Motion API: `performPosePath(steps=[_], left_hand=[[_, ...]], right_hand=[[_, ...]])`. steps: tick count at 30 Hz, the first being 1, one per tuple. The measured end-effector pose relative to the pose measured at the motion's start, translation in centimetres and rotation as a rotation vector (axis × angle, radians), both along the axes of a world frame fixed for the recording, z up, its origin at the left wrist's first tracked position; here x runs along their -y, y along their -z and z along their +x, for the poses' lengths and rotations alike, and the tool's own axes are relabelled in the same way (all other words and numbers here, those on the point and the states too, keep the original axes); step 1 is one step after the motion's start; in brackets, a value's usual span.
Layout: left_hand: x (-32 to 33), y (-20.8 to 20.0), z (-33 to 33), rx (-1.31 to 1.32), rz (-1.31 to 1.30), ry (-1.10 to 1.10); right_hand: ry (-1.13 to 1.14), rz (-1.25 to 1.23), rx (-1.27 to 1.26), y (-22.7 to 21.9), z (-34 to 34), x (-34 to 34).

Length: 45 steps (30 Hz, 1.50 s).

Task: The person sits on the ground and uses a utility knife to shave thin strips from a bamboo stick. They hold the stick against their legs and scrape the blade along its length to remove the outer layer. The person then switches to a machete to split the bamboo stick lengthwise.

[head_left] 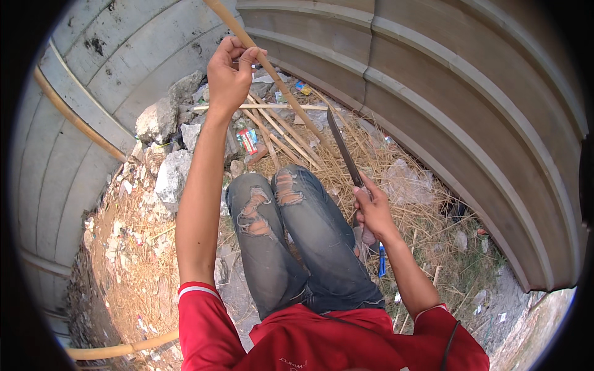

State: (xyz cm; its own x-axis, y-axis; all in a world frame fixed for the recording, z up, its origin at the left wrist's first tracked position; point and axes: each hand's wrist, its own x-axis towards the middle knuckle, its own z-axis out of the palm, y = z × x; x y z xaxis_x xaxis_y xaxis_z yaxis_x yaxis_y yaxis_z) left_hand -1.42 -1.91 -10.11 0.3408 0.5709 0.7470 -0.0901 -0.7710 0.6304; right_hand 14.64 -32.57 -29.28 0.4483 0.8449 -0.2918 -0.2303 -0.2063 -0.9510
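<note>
Left hand [228,73]: fingers curled tight round a long, pale tan bamboo strip [272,71], held raised. Strip runs from above the fingers down and rightward to the straw-covered ground [346,145].

Right hand [371,210]: fingers wrapped round the handle of a long, dark steel knife [344,151]. Blade points up from the fingers; its tip sits close beside the strip's lower end; contact cannot be told.

Below left fingers: loose cut bamboo slats [272,127], grey rocks [170,176]. Between hands: knees in torn grey jeans [291,222].
</note>
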Motion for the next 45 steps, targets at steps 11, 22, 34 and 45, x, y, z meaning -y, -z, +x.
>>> performPosePath(steps=[11,22,34,45], left_hand=[[2.4,-2.0,3.6,0.196,0.038,0.065],[2.2,-3.8,4.8,-0.113,0.122,-0.341],[0.5,-3.8,5.7,-0.136,-0.012,-0.132],[-1.7,-3.8,5.4,-0.09,0.095,-0.214]], right_hand=[[-0.027,0.227,-0.005,-7.1,-1.5,1.7],[0.019,0.318,0.112,-8.5,-3.2,2.8],[0.246,0.721,0.181,-16.7,-2.8,1.2],[0.042,0.056,-0.047,-5.6,-0.4,0.4]])
